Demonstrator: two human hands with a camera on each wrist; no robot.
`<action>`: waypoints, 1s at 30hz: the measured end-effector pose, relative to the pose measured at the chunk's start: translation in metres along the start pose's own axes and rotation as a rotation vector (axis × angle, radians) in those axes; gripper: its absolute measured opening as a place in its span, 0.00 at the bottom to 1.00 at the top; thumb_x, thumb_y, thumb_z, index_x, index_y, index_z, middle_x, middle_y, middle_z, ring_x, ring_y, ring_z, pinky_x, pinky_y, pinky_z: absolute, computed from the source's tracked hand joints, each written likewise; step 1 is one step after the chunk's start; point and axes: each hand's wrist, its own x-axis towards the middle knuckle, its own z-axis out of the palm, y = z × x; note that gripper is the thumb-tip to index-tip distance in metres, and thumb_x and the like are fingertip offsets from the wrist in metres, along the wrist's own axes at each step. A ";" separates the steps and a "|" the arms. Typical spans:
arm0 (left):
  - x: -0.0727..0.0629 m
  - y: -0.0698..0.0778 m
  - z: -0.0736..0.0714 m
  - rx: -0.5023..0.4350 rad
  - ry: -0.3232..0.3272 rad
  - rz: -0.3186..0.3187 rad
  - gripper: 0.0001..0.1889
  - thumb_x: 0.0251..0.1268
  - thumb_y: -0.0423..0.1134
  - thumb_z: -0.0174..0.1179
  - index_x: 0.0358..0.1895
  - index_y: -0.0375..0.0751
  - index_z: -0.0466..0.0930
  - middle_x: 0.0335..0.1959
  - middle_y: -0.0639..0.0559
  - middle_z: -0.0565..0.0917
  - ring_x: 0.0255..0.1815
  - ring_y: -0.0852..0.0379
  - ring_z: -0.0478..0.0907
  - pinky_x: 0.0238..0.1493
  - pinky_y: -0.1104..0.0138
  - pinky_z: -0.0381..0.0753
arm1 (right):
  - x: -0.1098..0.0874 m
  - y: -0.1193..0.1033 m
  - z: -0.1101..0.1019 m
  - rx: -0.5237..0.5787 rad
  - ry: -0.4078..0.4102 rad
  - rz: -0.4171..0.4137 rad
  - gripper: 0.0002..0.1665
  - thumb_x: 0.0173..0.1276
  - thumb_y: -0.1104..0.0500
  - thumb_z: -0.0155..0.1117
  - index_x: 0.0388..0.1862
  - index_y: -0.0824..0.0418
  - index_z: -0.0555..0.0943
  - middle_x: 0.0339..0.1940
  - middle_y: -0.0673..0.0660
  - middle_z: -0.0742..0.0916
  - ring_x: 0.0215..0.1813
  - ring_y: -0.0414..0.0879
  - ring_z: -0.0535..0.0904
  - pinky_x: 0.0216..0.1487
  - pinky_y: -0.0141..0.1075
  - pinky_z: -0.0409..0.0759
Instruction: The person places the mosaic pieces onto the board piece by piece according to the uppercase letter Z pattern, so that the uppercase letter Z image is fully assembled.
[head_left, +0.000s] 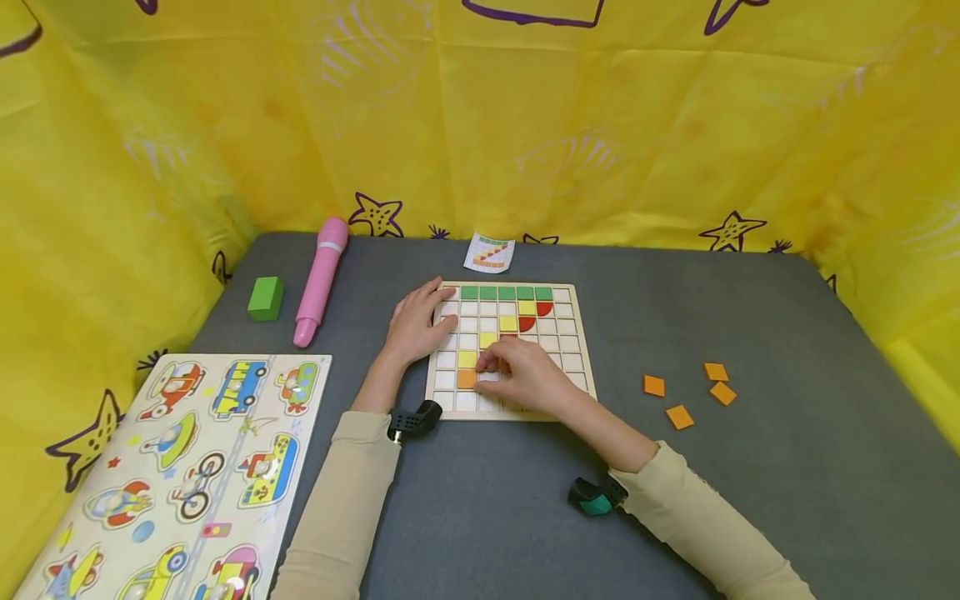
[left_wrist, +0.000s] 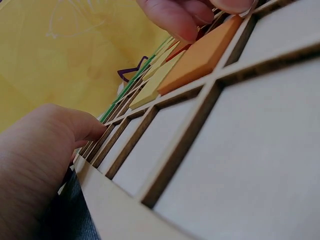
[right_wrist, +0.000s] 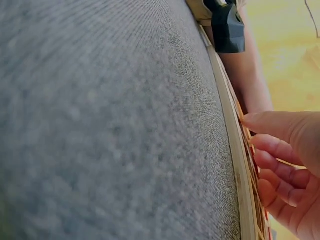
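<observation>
A light wooden grid board (head_left: pixel 585 383) lies on the table, partly filled with green, yellow and red pieces. An orange tile (head_left: pixel 466 379) sits in a lower-left cell, seen close up as an orange tile (left_wrist: pixel 200 60) in the left wrist view. My left hand (head_left: pixel 416 327) rests on the board's left edge, fingers spread over the upper cells. Just right of the orange tile is my right hand (head_left: pixel 525 375), thumb and forefinger apart with a bare white cell showing between them. Its fingers are loosely bent and cover several cells.
Several loose orange tiles (head_left: pixel 679 417) lie right of the board. Behind it is a small pattern card (head_left: pixel 490 253). To the left are a pink microphone-shaped toy (head_left: pixel 321 283), a green block (head_left: pixel 266 298) and a vehicle peg puzzle (head_left: pixel 195 450). Yellow cloth surrounds the dark table.
</observation>
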 end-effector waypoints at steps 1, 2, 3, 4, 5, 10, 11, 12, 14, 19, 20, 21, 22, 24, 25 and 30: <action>0.000 0.000 0.000 0.000 0.001 0.000 0.28 0.68 0.46 0.53 0.70 0.42 0.69 0.76 0.44 0.58 0.76 0.46 0.52 0.74 0.50 0.44 | -0.001 0.000 -0.001 0.005 -0.001 -0.006 0.12 0.57 0.53 0.76 0.37 0.55 0.84 0.28 0.49 0.80 0.32 0.41 0.72 0.35 0.33 0.72; 0.001 0.000 0.001 0.000 0.000 0.000 0.28 0.68 0.46 0.53 0.70 0.42 0.69 0.76 0.44 0.58 0.76 0.46 0.52 0.75 0.50 0.44 | -0.002 0.001 -0.002 0.013 -0.004 -0.008 0.12 0.57 0.53 0.76 0.37 0.55 0.84 0.29 0.49 0.81 0.32 0.41 0.73 0.35 0.33 0.72; 0.001 0.000 0.001 -0.001 0.001 0.001 0.28 0.68 0.45 0.53 0.70 0.42 0.69 0.76 0.44 0.58 0.76 0.46 0.52 0.74 0.50 0.44 | -0.003 0.001 -0.003 0.021 -0.004 -0.011 0.12 0.58 0.53 0.76 0.37 0.55 0.85 0.29 0.49 0.81 0.32 0.42 0.73 0.35 0.33 0.73; 0.001 0.001 0.001 -0.003 0.001 0.004 0.28 0.68 0.46 0.53 0.70 0.42 0.69 0.76 0.44 0.58 0.76 0.46 0.52 0.74 0.50 0.44 | -0.005 0.002 -0.005 0.028 -0.003 -0.014 0.12 0.58 0.53 0.75 0.38 0.56 0.85 0.30 0.48 0.82 0.33 0.42 0.74 0.35 0.34 0.73; 0.001 0.001 0.001 -0.004 -0.001 0.005 0.28 0.68 0.45 0.53 0.70 0.42 0.69 0.76 0.44 0.58 0.76 0.46 0.52 0.74 0.50 0.44 | -0.007 0.003 -0.007 0.036 -0.002 -0.015 0.12 0.59 0.53 0.75 0.38 0.56 0.85 0.31 0.48 0.82 0.33 0.42 0.74 0.36 0.34 0.74; -0.001 0.002 -0.001 -0.017 -0.010 0.010 0.28 0.68 0.45 0.53 0.71 0.41 0.68 0.76 0.43 0.58 0.76 0.45 0.51 0.74 0.49 0.44 | -0.022 0.014 -0.022 0.079 0.016 -0.001 0.10 0.61 0.56 0.73 0.40 0.56 0.85 0.34 0.47 0.84 0.35 0.43 0.76 0.38 0.36 0.77; -0.001 0.002 -0.001 -0.017 -0.012 0.010 0.28 0.68 0.45 0.53 0.71 0.41 0.68 0.76 0.43 0.57 0.76 0.45 0.51 0.74 0.49 0.44 | -0.026 0.017 -0.026 0.086 0.022 0.006 0.09 0.61 0.57 0.73 0.41 0.56 0.85 0.35 0.46 0.84 0.36 0.43 0.77 0.38 0.36 0.78; -0.001 0.002 -0.001 -0.017 -0.013 0.009 0.29 0.68 0.45 0.53 0.71 0.41 0.68 0.76 0.43 0.57 0.76 0.45 0.51 0.74 0.49 0.44 | -0.029 0.020 -0.029 0.090 0.029 0.014 0.09 0.62 0.57 0.72 0.41 0.56 0.86 0.35 0.46 0.84 0.36 0.43 0.77 0.38 0.37 0.78; -0.001 0.001 -0.001 -0.016 -0.015 0.005 0.29 0.68 0.45 0.53 0.71 0.41 0.68 0.76 0.43 0.57 0.76 0.45 0.51 0.74 0.49 0.44 | -0.038 0.026 -0.036 0.096 0.043 0.031 0.08 0.62 0.58 0.72 0.41 0.56 0.86 0.35 0.46 0.84 0.36 0.42 0.77 0.38 0.37 0.79; -0.001 0.001 -0.001 -0.011 -0.013 -0.008 0.29 0.68 0.46 0.53 0.71 0.42 0.68 0.77 0.43 0.57 0.76 0.44 0.51 0.74 0.49 0.43 | -0.061 0.045 -0.052 0.084 0.082 0.076 0.08 0.62 0.60 0.71 0.41 0.55 0.86 0.33 0.45 0.84 0.35 0.42 0.77 0.37 0.36 0.79; -0.001 0.001 -0.001 -0.009 -0.014 -0.010 0.29 0.68 0.46 0.53 0.71 0.42 0.68 0.77 0.43 0.57 0.76 0.44 0.51 0.74 0.49 0.43 | -0.066 0.049 -0.055 0.080 0.088 0.086 0.08 0.62 0.60 0.71 0.41 0.56 0.86 0.33 0.46 0.84 0.35 0.42 0.77 0.37 0.35 0.79; -0.002 0.001 -0.001 -0.007 -0.013 -0.012 0.29 0.68 0.46 0.53 0.71 0.42 0.68 0.77 0.43 0.57 0.76 0.44 0.51 0.74 0.49 0.44 | -0.071 0.054 -0.058 0.070 0.097 0.092 0.08 0.63 0.60 0.71 0.41 0.56 0.85 0.34 0.46 0.84 0.35 0.42 0.77 0.37 0.35 0.79; -0.002 0.001 -0.001 -0.007 -0.013 -0.013 0.29 0.68 0.46 0.53 0.71 0.42 0.68 0.77 0.43 0.57 0.76 0.44 0.51 0.74 0.49 0.44 | -0.077 0.057 -0.062 0.061 0.105 0.098 0.08 0.63 0.60 0.71 0.42 0.57 0.85 0.34 0.47 0.84 0.35 0.42 0.78 0.37 0.35 0.79; -0.002 0.001 -0.001 -0.008 -0.014 -0.017 0.29 0.69 0.46 0.53 0.71 0.42 0.68 0.77 0.43 0.56 0.76 0.44 0.51 0.74 0.49 0.44 | -0.087 0.066 -0.068 0.037 0.121 0.113 0.09 0.63 0.60 0.71 0.43 0.58 0.85 0.36 0.49 0.85 0.36 0.43 0.79 0.37 0.36 0.80; -0.002 0.001 -0.001 -0.007 -0.015 -0.018 0.29 0.69 0.46 0.53 0.71 0.42 0.67 0.77 0.43 0.56 0.76 0.44 0.50 0.74 0.49 0.43 | -0.093 0.069 -0.072 0.023 0.129 0.125 0.10 0.63 0.60 0.71 0.44 0.58 0.85 0.37 0.49 0.85 0.37 0.43 0.79 0.38 0.36 0.81; -0.001 0.003 0.000 -0.006 -0.023 -0.025 0.29 0.69 0.46 0.52 0.72 0.42 0.67 0.77 0.44 0.56 0.77 0.44 0.50 0.74 0.49 0.43 | -0.117 0.087 -0.088 -0.061 0.173 0.166 0.13 0.62 0.61 0.72 0.46 0.58 0.85 0.41 0.51 0.86 0.41 0.45 0.81 0.40 0.39 0.81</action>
